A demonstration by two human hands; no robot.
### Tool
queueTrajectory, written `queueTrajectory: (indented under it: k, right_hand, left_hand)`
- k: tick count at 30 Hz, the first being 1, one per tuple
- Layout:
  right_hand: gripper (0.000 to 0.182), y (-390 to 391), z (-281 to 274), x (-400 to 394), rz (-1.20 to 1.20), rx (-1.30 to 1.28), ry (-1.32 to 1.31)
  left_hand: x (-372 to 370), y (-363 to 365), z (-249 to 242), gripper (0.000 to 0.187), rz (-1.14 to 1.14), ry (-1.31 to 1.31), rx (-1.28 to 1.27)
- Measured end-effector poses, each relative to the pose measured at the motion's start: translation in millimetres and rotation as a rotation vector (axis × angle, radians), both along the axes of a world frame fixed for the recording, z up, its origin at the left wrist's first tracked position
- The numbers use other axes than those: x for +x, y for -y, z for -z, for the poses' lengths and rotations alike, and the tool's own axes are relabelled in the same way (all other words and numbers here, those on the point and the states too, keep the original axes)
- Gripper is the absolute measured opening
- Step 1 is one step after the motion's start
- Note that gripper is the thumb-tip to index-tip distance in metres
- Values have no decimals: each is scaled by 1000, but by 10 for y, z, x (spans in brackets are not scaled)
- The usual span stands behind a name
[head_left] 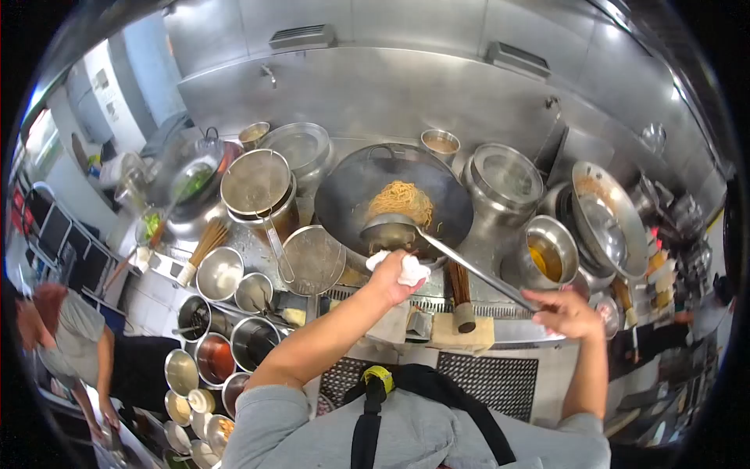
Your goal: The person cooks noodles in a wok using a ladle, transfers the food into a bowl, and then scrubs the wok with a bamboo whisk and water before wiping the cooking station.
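Note:
A dark wok (340, 195) sits on the stove in front of me, with a heap of brown noodles (401, 202) in it. My left hand (391, 280) is closed around a folded white cloth (412, 270) at the wok's near rim. The cloth hides whatever part of the rim lies beneath it. In my right hand (569, 314) is the end of a long-handled metal ladle (480, 271). The handle slants down to the left, and the bowl lies inside the wok at the near side of the noodles.
Left of the wok are a strainer (255, 182) over a pot and a second strainer (314, 259). Pots of sauce (215, 358) crowd the lower left. At right stand a pot with yellow liquid (547, 262) and a large pan (629, 203). A co-worker (70, 344) stands at left.

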State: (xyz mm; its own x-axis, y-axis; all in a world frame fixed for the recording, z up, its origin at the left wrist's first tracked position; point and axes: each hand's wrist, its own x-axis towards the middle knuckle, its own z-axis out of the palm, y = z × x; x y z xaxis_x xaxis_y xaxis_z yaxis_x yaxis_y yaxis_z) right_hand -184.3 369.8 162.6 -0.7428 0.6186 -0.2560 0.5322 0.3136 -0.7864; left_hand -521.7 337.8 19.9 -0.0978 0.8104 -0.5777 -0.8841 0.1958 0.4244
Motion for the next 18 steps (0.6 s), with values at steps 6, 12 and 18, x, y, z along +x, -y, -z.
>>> queueTrajectory:
  k: [6, 12, 18]
  right_hand:
    - [46, -416, 453, -596, -139, 399, 89]
    - [45, -387, 238, -555, -187, 633, 140]
    - [40, -788, 364, -872, -272, 674, 131]
  left_hand:
    - [111, -157, 408, 14, -179, -42, -22]
    - [295, 525, 469, 20, 94, 8, -108]
    - [-41, -76, 147, 16, -127, -75, -36]
